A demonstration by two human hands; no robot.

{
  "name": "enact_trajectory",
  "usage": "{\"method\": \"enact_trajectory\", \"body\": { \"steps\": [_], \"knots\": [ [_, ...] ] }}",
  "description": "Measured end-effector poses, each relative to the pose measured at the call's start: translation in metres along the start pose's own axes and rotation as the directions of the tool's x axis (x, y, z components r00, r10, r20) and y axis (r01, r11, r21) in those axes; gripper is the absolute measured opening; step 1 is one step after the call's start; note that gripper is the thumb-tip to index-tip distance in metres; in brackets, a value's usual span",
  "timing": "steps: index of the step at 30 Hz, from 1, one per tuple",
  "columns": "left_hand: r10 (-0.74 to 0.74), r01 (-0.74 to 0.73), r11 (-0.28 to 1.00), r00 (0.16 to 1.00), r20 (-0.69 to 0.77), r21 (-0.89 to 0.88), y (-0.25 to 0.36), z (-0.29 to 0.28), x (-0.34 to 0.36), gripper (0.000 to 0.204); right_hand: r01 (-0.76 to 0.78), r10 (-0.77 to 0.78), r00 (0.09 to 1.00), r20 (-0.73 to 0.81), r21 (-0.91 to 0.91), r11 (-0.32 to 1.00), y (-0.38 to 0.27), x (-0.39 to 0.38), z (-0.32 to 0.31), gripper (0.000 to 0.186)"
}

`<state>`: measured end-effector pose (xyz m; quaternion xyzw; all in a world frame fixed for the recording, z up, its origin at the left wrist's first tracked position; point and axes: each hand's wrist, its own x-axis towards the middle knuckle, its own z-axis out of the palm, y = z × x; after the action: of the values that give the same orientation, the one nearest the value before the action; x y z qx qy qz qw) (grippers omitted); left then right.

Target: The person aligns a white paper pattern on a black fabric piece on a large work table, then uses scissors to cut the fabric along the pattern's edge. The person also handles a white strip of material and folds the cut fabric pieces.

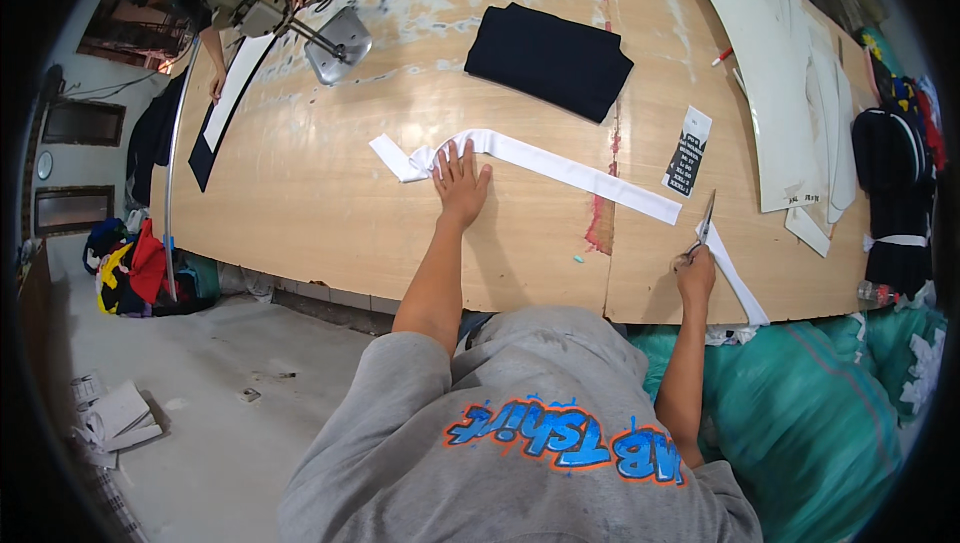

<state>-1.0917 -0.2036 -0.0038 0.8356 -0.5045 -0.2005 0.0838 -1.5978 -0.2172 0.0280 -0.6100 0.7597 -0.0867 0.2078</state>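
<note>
My left hand (462,190) lies open on a long white fabric strip (580,178), its fingers spread across the rumpled part. The strip's left end is folded over at an angle, and the rest runs flat toward the right. My right hand (697,276) is closed around the handles of a pair of scissors (709,215), whose blades point away from me. The scissors are apart from the long strip. A narrow white piece (737,286) tapers along the table just right of my right hand. Whether the blades are fully closed is too small to tell.
Folded dark fabric (548,61) and a black-and-white printed card (688,151) lie on the worn wooden table (380,223). Large white pattern sheets (765,73) cover its right side. Far left, a co-worker's hands are beside a metal machine (340,46). Green sacks (790,413) bulge below the near right edge.
</note>
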Motion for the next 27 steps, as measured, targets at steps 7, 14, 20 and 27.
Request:
{"method": "enact_trajectory", "body": {
  "steps": [7, 14, 20, 27],
  "knots": [
    [0.296, -0.341, 0.937, 0.888, -0.351, -0.073, -0.019, -0.025, -0.023, 0.071, 0.105, -0.098, 0.969, -0.229, 0.021, 0.994, -0.040, -0.026, 0.005, 0.036],
    [0.195, -0.218, 0.975, 0.936, -0.294, -0.048, -0.129, -0.065, -0.025, 0.059, 0.349, -0.305, 0.910, -0.281, 0.121, 0.929, -0.113, -0.042, 0.039, 0.033],
    [0.137, -0.089, 0.978, 0.956, -0.260, 0.187, -0.200, -0.091, -0.008, 0.052, 0.399, -0.361, 0.890, -0.277, 0.095, 0.912, -0.145, -0.002, 0.064, 0.032],
    [-0.284, 0.378, 0.913, 0.857, -0.430, 0.151, -0.253, -0.106, -0.003, 0.053, 0.348, -0.323, 0.923, -0.209, 0.097, 0.932, -0.175, 0.025, 0.060, 0.032]
  ]
}}
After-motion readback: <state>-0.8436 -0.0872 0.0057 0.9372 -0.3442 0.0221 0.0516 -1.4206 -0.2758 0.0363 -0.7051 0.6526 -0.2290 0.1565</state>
